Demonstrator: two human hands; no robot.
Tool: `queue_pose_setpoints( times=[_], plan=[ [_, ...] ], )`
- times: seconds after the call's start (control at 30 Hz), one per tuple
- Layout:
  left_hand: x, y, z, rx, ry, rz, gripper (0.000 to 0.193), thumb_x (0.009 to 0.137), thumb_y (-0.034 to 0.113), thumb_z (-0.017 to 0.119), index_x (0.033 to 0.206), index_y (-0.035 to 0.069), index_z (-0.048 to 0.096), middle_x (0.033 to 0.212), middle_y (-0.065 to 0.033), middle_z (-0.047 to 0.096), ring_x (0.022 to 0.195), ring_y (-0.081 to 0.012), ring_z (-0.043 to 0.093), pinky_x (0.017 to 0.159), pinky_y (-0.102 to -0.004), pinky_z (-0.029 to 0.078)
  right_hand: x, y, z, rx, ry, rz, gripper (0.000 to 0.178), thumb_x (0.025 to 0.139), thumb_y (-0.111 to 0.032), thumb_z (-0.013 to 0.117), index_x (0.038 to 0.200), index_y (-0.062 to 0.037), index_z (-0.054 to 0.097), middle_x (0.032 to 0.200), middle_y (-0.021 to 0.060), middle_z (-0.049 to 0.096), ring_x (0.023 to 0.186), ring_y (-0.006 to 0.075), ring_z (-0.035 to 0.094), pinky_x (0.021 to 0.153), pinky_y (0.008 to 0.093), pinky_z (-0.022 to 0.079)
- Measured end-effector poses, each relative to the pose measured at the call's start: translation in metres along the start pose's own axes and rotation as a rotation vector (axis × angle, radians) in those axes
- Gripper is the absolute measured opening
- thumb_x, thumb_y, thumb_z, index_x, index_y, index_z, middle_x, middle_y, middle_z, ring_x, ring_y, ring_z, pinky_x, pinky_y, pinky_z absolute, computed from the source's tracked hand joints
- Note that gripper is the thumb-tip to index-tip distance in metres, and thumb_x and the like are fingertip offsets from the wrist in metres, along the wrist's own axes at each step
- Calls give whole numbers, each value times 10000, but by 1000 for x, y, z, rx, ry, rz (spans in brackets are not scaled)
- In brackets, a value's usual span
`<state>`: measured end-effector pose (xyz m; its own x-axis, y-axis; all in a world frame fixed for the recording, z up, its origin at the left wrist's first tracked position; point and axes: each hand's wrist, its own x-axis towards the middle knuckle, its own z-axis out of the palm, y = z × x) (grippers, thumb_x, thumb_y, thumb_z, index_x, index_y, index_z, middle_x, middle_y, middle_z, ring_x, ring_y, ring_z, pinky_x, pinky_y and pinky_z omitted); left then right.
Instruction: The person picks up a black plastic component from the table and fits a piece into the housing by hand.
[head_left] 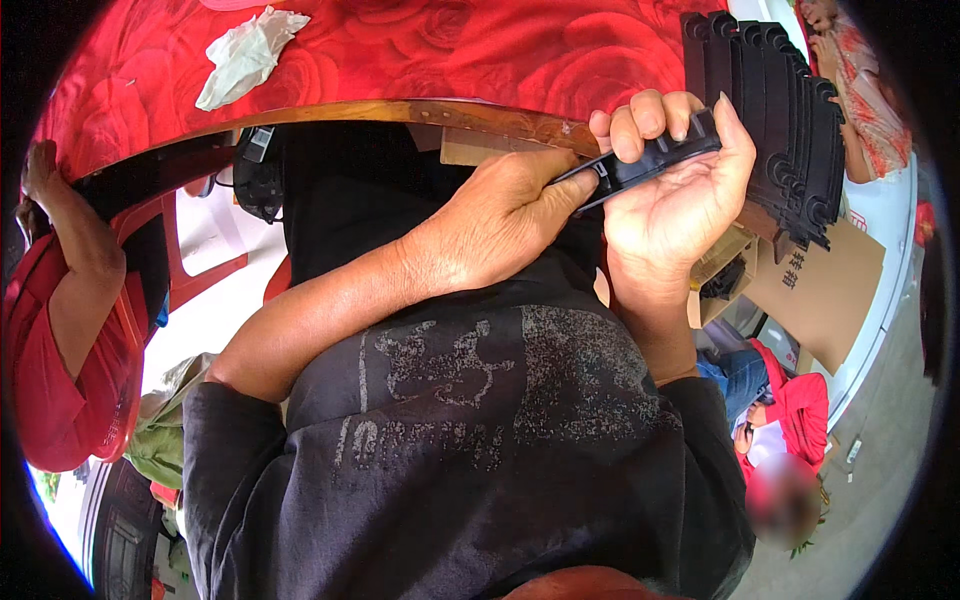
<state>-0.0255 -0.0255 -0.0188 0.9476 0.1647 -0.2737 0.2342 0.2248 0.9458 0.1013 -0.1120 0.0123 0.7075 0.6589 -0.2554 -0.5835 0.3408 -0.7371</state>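
A long black plastic part (650,168) is held in front of my chest, just off the table's near edge. My left hand (515,205) is closed on its left end, with the thumb along it. My right hand (668,185) grips its other end, palm up, the fingers curled over the top and the thumb at the far tip. Just right of my right hand, several similar black plastic parts (765,120) lie in an overlapping row at the table's edge. Part of the held piece is hidden by my fingers.
A red rose-patterned cloth covers the table (480,50), with a crumpled white tissue (250,55) on it. Cardboard boxes (825,290) stand at the right, below the table. People sit at the left and right, one in red (790,410) at the lower right.
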Motion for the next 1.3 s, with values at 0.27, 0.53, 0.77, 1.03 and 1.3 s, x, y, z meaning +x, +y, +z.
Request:
queue_pose_setpoints(
  times=[0.27,0.53,0.77,1.03,1.3],
  plan=[
    [-1,-2,3,-5,21,-1,332,988,271,504,1010,-49,590,789,-248,617,755,-336,633,712,-417,480,-2,2,2,5,-64,-5,372,923,-443,460,735,-123,428,660,62,514,551,205,504,710,444,500],
    [-3,2,6,-25,29,4,353,1030,337,474,974,15,607,648,39,468,578,-48,414,503,-229,338,-7,3,3,-1,-101,-32,370,932,-431,421,741,-113,426,659,69,505,529,208,484,683,441,496],
    [-5,4,6,50,41,66,396,1023,363,483,985,-6,623,668,26,505,619,-55,437,530,-245,354,-14,0,7,-5,-124,-52,363,937,-416,395,748,-106,419,665,79,507,530,216,491,671,428,498],
    [-4,-3,8,-62,41,150,366,1012,301,492,998,-43,614,729,-7,558,719,-65,495,610,-255,425,-23,-1,20,-115,-140,-71,354,928,-409,408,731,-115,410,653,44,439,536,180,425,680,392,430],
    [-6,-3,8,-26,56,83,358,1001,286,481,934,-43,604,717,-8,554,705,-64,491,595,-254,415,-18,3,15,-117,-158,-74,320,918,-380,374,749,-108,392,654,68,494,534,199,484,679,398,494]
  ],
)
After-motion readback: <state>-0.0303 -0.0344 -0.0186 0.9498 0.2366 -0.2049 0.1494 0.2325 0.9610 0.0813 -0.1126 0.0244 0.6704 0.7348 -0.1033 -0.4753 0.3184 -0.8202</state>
